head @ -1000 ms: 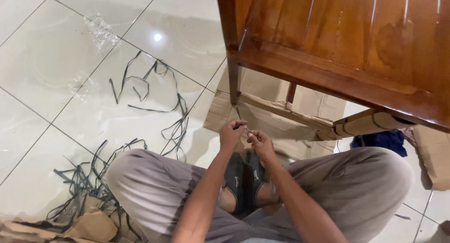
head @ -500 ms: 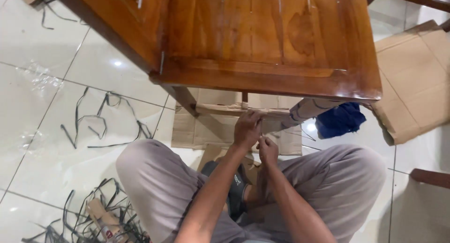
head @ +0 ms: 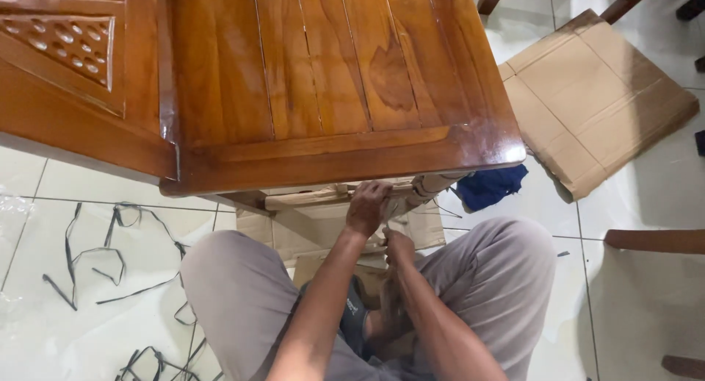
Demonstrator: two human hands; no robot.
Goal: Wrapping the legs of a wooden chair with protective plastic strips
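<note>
White floor tiles (head: 88,329) fill the room, strewn at left with black plastic straps (head: 95,256). Above them stands a glossy brown wooden table (head: 323,80). Just under its near edge runs a rail wrapped in brown paper (head: 316,199), its long axis lying left to right across the view. The left hand (head: 367,207) is closed around this wrapped rail near its right end. The right hand (head: 396,243) sits just below it, fingers curled, though I cannot tell what it grips. Flat cardboard (head: 308,234) lies under the rail. A larger tan cardboard sheet (head: 595,94) lies at upper right, and a blue cloth (head: 492,186) rests beside the table's corner.
</note>
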